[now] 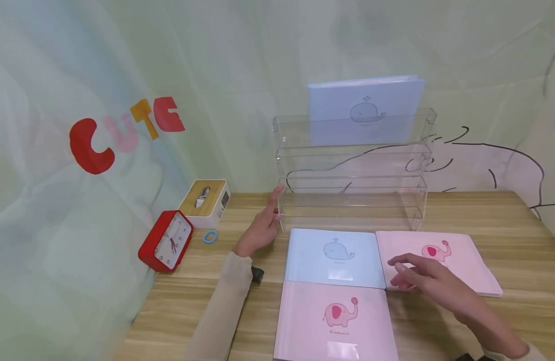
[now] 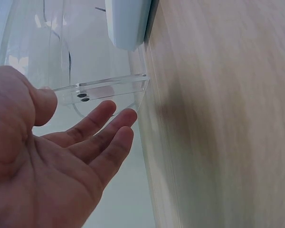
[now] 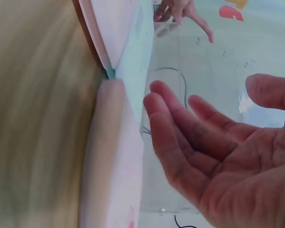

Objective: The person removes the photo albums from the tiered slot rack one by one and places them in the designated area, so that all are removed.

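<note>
In the head view, my left hand [image 1: 261, 231] is at the left side of a clear acrylic rack [image 1: 349, 198], its index finger stretched upward along the side panel. The left wrist view shows the thumb by the panel's edge and the other fingers loosely extended. My right hand [image 1: 428, 281] hovers with relaxed, slightly bent fingers over a pink elephant book [image 1: 469, 263], holding nothing. Left of it lie a blue whale book [image 1: 304, 258] and, nearer me, another pink elephant book [image 1: 300, 321]. A light blue whale book [image 1: 331, 108] stands upright in the rack's top tier.
At the left, a red alarm clock [image 1: 147, 248] stands beside a white tissue box with a wooden lid [image 1: 196, 193]. A small blue ring [image 1: 210, 237] lies near them on the wooden table [image 1: 525, 240]. A printed curtain [image 1: 241, 60] hangs behind.
</note>
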Demonstrator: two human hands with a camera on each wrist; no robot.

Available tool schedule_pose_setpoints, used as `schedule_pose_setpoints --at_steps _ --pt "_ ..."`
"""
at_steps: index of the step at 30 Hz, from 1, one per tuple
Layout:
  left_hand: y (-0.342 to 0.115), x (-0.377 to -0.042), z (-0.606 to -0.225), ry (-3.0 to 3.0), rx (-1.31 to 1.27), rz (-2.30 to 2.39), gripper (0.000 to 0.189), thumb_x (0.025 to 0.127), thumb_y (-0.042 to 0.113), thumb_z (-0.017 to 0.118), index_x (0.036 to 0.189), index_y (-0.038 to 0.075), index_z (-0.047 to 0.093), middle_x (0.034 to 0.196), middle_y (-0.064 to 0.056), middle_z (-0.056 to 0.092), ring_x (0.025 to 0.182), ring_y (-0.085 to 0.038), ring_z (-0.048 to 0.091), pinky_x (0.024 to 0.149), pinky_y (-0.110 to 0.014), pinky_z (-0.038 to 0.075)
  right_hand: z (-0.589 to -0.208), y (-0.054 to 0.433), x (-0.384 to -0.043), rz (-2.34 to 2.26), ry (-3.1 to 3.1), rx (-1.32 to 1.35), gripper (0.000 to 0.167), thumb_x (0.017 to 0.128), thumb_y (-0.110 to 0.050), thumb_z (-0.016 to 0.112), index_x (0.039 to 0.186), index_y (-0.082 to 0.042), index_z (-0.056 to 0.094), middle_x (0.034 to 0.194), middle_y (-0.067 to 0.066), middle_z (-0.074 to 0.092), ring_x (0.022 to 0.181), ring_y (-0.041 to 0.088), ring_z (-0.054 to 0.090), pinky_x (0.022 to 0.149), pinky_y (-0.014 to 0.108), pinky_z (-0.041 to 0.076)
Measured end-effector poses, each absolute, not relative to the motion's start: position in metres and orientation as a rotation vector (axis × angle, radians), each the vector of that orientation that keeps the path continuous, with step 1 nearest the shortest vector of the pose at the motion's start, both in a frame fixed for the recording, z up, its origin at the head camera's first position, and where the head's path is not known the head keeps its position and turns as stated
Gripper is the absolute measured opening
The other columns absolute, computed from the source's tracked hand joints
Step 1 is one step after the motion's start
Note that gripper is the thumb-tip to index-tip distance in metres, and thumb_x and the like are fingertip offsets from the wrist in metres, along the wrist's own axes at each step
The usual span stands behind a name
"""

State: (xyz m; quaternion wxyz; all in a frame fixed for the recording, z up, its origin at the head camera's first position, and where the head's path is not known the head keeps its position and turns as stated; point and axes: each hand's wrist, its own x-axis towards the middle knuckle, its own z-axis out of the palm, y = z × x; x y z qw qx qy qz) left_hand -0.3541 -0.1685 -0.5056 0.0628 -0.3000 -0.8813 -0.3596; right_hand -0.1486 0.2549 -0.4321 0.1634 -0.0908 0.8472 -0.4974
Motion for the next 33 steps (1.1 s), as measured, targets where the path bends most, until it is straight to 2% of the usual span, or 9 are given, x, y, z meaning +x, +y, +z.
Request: schedule_pose_setpoints --at_steps 5,8,10,11,15,17,20,30,33 --pt "-0.172 -0.364 -0.518 -2.668 -0.884 -1.059 0.072 0.115 0.028 0.043 0.172 0.038 -0.001 0.128 -0.013 0.066 0.077 -0.017 0.056 0.072 -0.045 0.052 -0.424 0.262 -0.152 -1.356 2.485 -0.348 0.041 0.113 -0.027 0.052 0.146 -0.002 0.057 0.118 0.01 0.079 0.105 0.018 0.072 0.086 0.027 0.059" --pt "-0.171 -0.365 -0.52 -2.674 -0.866 -1.067 0.072 0.115 0.026 0.044 0.172 0.038 0.001 0.132 -0.013 0.065 0.079 -0.018 0.058 0.075 -0.045 0.053 -0.419 0.265 -0.155 -1.318 2.554 -0.355 0.041 0.113 -0.03 0.054 0.146 -0.007 0.058 0.123 0.008 0.079 0.108 0.012 0.072 0.088 0.027 0.058" --pt "-0.17 -0.361 -0.514 -2.67 -0.879 -1.057 0.071 0.116 0.026 0.043 0.172 0.039 0.002 0.127 -0.015 0.066 0.08 -0.02 0.058 0.073 -0.046 0.052 -0.414 0.266 -0.158 -1.334 2.586 -0.364 0.04 0.112 -0.03 0.057 0.145 -0.007 0.059 0.126 0.012 0.078 0.109 0.006 0.072 0.115 0.04 0.05" --pt "-0.169 -0.356 -0.507 -2.671 -0.884 -1.06 0.07 0.116 0.024 0.043 0.172 0.038 0.003 0.126 -0.018 0.066 0.081 -0.022 0.058 0.073 -0.047 0.052 -0.412 0.266 -0.16 -1.313 2.616 -0.36 0.04 0.111 -0.031 0.059 0.144 -0.008 0.06 0.128 0.012 0.078 0.11 0.003 0.072 0.116 0.04 0.05" --pt "-0.161 -0.337 -0.483 -2.693 -0.866 -1.057 0.073 0.115 0.016 0.043 0.172 0.038 0.002 0.126 -0.023 0.066 0.083 -0.023 0.058 0.074 -0.046 0.052 -0.403 0.267 -0.168 -1.251 2.695 -0.362 0.045 0.109 -0.032 0.063 0.146 -0.007 0.059 0.138 0.017 0.073 0.121 0.017 0.072 0.115 0.039 0.05" --pt "-0.156 -0.327 -0.471 -2.729 -0.83 -1.072 0.076 0.113 0.01 0.045 0.172 0.035 0.002 0.132 -0.026 0.065 0.085 -0.026 0.058 0.078 -0.044 0.053 -0.398 0.267 -0.172 -1.198 2.738 -0.375 0.049 0.108 -0.032 0.064 0.149 -0.007 0.057 0.141 0.016 0.071 0.126 0.029 0.07 0.091 0.022 0.057" --pt "-0.153 -0.323 -0.466 -2.765 -0.791 -1.046 0.076 0.113 0.008 0.044 0.171 0.033 0.002 0.132 -0.024 0.065 0.086 -0.024 0.057 0.08 -0.041 0.051 -0.391 0.269 -0.178 -1.237 2.744 -0.413 0.054 0.108 -0.028 0.065 0.155 -0.006 0.051 0.147 0.02 0.066 0.131 0.036 0.066 0.091 0.016 0.054" --pt "-0.152 -0.32 -0.464 -2.783 -0.765 -1.045 0.075 0.114 0.007 0.044 0.171 0.031 0.003 0.13 -0.025 0.066 0.096 -0.029 0.061 0.086 -0.046 0.055 -0.368 0.274 -0.192 -1.317 2.786 -0.462 0.072 0.107 -0.029 0.066 0.168 -0.021 0.031 0.159 0.024 0.052 0.139 0.048 0.055 0.089 0.02 0.054" --pt "-0.152 -0.319 -0.463 -2.788 -0.767 -1.031 0.075 0.114 0.007 0.044 0.171 0.03 0.002 0.128 -0.025 0.067 0.097 -0.03 0.062 0.087 -0.047 0.055 -0.359 0.276 -0.195 -1.287 2.808 -0.428 0.072 0.107 -0.034 0.066 0.168 -0.022 0.03 0.162 0.022 0.05 0.142 0.049 0.053 0.098 0.037 0.058"
